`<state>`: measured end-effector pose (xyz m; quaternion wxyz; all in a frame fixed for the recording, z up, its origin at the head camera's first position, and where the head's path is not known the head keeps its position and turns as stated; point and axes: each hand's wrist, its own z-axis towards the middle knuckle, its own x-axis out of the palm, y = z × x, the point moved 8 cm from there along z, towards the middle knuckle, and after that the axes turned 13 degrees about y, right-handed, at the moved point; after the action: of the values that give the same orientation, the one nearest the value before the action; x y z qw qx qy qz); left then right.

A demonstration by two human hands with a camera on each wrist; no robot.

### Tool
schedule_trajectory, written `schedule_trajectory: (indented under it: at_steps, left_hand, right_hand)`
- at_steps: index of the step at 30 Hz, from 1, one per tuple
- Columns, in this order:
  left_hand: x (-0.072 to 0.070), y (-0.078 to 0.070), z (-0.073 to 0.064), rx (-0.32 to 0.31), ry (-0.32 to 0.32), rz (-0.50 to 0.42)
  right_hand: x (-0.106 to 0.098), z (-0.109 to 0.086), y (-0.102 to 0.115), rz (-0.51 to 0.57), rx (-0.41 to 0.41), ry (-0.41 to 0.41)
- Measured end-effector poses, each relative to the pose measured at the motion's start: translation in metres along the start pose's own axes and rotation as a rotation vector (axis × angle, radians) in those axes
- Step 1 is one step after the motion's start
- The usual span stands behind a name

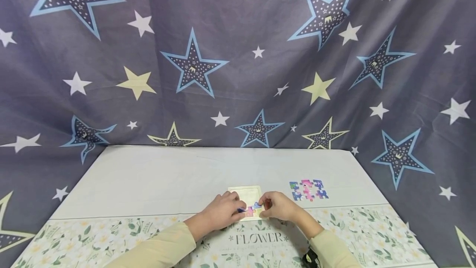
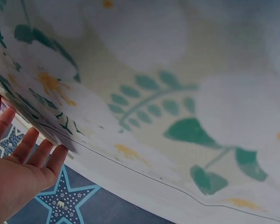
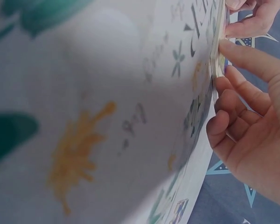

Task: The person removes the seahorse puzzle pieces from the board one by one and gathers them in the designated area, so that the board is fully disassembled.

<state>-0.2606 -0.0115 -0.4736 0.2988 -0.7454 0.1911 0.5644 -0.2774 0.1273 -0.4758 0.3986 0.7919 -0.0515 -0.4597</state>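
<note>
The left hand (image 1: 223,209) is low in the middle of the frame, with its finger and thumb bent in around a dark blue piece (image 1: 241,209). It seems to pinch that piece. The right hand (image 1: 280,206) is just across from it, its finger and thumb bent at the right side of the tray (image 1: 248,195). It is hard to tell if they grip something there or only touch it.

The puzzle is in the tray, between the two hands. A pink piece (image 1: 250,211), a yellow piece (image 1: 258,210) and a light blue piece (image 1: 256,206) lie at the near end. The far end of the tray is bare.

To the right of the tray, well apart from it, some loose pieces (image 1: 307,184) lie in a bunch on the white table (image 1: 167,177). There look to be about six.

So the puzzle looks only started. The near end seems mostly laid, though fingers hide some of it. The bigger part looks left to do.
</note>
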Motion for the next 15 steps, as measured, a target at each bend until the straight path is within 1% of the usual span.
schedule_trajectory:
  at_steps: [5, 13, 15]
  left_hand:
    - [-0.0005, -0.0005, -0.0003, 0.002, -0.002, -0.005]
    - [0.0002, -0.0002, 0.0001, 0.0, -0.004, -0.007]
    - [-0.0003, -0.0001, 0.0002, -0.002, -0.005, -0.007]
  right_hand:
    - [-0.0002, -0.0007, 0.0009, 0.013, 0.003, -0.009]
    - [-0.001, -0.0009, -0.0003, 0.002, 0.014, -0.014]
    - [-0.0013, -0.0013, 0.0002, 0.002, 0.004, -0.019]
